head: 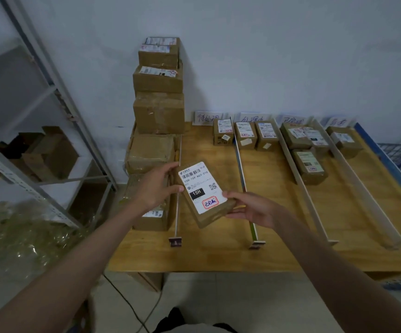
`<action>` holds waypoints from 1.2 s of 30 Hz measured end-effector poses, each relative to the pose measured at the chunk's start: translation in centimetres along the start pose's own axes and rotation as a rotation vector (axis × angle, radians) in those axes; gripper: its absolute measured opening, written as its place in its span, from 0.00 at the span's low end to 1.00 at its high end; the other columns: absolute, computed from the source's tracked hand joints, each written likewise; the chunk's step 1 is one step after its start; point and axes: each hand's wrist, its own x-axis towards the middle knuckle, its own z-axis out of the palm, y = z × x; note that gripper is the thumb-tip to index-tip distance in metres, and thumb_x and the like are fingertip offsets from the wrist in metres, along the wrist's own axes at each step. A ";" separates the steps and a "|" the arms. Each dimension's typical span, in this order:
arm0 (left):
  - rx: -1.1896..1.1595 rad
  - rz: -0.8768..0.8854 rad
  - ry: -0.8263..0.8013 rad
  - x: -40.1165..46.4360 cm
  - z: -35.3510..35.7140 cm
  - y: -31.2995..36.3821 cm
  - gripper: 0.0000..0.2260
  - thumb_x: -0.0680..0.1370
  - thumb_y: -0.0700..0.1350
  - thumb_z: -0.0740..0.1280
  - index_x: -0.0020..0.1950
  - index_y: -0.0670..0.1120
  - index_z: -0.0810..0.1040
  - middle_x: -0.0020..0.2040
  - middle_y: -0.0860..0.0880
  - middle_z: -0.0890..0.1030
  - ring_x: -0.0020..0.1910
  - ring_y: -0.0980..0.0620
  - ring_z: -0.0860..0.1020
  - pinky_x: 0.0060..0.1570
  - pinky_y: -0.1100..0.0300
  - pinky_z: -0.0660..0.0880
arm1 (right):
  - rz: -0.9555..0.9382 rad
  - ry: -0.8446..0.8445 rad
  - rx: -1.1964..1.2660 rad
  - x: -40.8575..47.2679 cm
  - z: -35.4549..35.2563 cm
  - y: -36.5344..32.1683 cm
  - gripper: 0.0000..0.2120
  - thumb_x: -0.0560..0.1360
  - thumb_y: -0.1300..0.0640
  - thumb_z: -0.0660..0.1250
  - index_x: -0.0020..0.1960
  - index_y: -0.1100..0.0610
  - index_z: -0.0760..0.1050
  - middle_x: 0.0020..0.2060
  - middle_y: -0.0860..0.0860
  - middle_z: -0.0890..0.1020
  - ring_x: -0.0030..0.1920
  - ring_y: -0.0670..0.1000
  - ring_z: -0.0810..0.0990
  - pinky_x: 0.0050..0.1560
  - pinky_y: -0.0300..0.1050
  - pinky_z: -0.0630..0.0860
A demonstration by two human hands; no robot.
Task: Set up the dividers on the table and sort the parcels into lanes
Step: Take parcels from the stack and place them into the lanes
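I hold a flat brown parcel (204, 193) with a white label marked 15H and a red stamp above the wooden table (218, 255). My left hand (157, 186) grips its far left edge; my right hand (250, 207) grips its near right corner from below. Several long dividers lie on the table: one (177, 207) at the left, one (245, 188) in the middle, two more (307, 195) (365, 191) to the right. Sorted parcels sit at the far ends of the lanes: one (223, 132), a pair (256, 135), several (305, 150) and one (345, 141).
A tall stack of brown boxes (158, 92) stands at the table's left end by the wall, with more parcels (150, 152) below it. Handwritten lane signs (208, 117) lean on the wall. A metal shelf (38, 140) stands left; a blue board (391, 162) borders the table's right.
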 end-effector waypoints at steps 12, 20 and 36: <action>0.500 0.136 -0.072 4.6 3.4 3.0 0.21 0.83 0.56 0.55 0.69 0.44 0.70 0.67 0.45 0.74 0.62 0.44 0.75 0.59 0.51 0.73 | -0.065 0.309 0.140 -0.3 -2.2 -0.4 0.22 0.76 0.47 0.72 0.62 0.63 0.76 0.54 0.59 0.84 0.53 0.58 0.85 0.55 0.56 0.82; 0.733 0.252 -0.085 8.0 6.9 4.3 0.24 0.82 0.60 0.52 0.71 0.48 0.72 0.66 0.47 0.75 0.64 0.46 0.74 0.68 0.52 0.64 | -0.054 0.532 0.063 -1.2 -6.1 -0.7 0.24 0.77 0.42 0.68 0.62 0.60 0.77 0.54 0.59 0.83 0.53 0.57 0.83 0.48 0.48 0.83; 0.725 0.309 -0.155 10.4 19.9 14.8 0.24 0.82 0.60 0.52 0.71 0.47 0.71 0.67 0.48 0.75 0.66 0.46 0.72 0.68 0.51 0.63 | -0.116 0.708 0.184 -8.2 -22.7 2.8 0.19 0.79 0.47 0.66 0.59 0.62 0.77 0.46 0.55 0.82 0.47 0.54 0.81 0.60 0.53 0.79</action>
